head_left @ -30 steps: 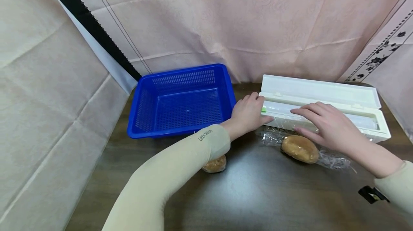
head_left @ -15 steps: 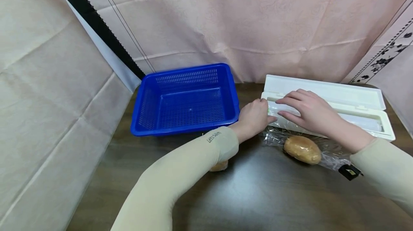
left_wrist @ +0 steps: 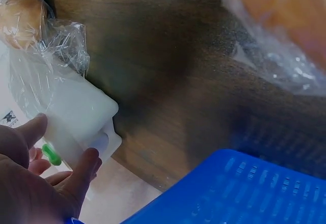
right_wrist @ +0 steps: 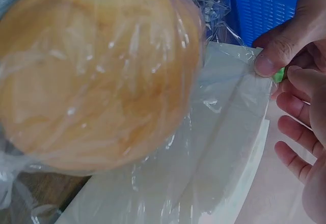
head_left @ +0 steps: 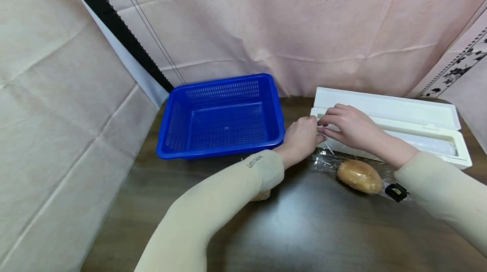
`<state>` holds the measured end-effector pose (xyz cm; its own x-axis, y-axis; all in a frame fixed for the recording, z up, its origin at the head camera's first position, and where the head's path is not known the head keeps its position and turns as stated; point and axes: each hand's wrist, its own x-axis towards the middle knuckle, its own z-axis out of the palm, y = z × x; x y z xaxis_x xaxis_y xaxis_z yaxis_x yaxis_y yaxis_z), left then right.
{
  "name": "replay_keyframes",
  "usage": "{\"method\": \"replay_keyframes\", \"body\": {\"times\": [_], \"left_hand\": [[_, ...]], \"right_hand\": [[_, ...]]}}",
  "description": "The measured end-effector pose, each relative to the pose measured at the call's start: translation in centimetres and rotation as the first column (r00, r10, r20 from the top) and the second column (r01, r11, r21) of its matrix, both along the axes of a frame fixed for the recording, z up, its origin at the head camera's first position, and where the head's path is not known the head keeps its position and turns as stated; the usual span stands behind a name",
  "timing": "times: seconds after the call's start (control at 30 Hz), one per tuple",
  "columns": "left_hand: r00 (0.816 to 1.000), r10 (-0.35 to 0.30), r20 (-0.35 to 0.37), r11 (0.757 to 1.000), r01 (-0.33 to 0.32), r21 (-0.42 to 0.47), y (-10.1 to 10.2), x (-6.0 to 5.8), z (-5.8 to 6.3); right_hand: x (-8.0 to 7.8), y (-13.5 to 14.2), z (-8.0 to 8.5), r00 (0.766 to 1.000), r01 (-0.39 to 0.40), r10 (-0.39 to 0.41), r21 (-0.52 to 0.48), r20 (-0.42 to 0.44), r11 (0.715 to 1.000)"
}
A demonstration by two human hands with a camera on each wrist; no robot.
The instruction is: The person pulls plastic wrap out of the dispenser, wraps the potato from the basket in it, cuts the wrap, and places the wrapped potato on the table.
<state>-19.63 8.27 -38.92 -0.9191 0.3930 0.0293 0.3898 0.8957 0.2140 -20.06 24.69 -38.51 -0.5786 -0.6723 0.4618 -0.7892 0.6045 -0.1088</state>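
Observation:
A white cling film dispenser box (head_left: pixel 452 160) stands with its lid (head_left: pixel 384 105) raised and a roll of film (head_left: pixel 422 142) inside. My left hand (head_left: pixel 302 137) grips the box's left end; in the right wrist view its thumb (right_wrist: pixel 270 63) presses on the front wall. Beside that thumb is a small green slider (left_wrist: pixel 51 154). My right hand (head_left: pixel 351 128) reaches over the box, its fingertips close to the slider; whether they touch it is unclear. In front of the box lies a bread roll (head_left: pixel 359 176) in clear film (head_left: pixel 323 161), which stretches up over the box's front.
A blue plastic basket (head_left: pixel 226 153) stands left of the box. Behind my left sleeve, a second wrapped bread roll (head_left: pixel 261 196) is mostly hidden on the dark wooden table (head_left: pixel 296 229). A pale pink cloth (head_left: pixel 289 31) hangs behind.
My right hand has moved left along the box to its left end, and its thumb and fingers have drawn closer together. My left hand stays at that end. The view has shifted slightly.

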Motion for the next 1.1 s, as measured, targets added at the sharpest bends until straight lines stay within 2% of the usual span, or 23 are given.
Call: {"method": "replay_keyframes", "body": {"times": [0.4, 0.73, 1.1], "left_hand": [[0.999, -0.034, -0.019, 0.999, 0.034, 0.0, 0.0, 0.0, 0.4], [0.999, -0.027, -0.019, 0.999, 0.026, -0.028, 0.2, -0.2, 0.3], [0.999, -0.047, -0.005, 0.996, 0.047, -0.079, 0.0, -0.6, 0.1]], "right_hand": [[-0.9, -0.6, -0.3, 1.0, 0.003, -0.004, 0.014, 0.027, 1.0], [-0.7, -0.1, -0.4, 0.999, 0.005, -0.006, 0.012, 0.037, 1.0], [-0.5, 0.4, -0.1, 0.999, -0.003, 0.001, 0.04, 0.044, 0.999]]}}
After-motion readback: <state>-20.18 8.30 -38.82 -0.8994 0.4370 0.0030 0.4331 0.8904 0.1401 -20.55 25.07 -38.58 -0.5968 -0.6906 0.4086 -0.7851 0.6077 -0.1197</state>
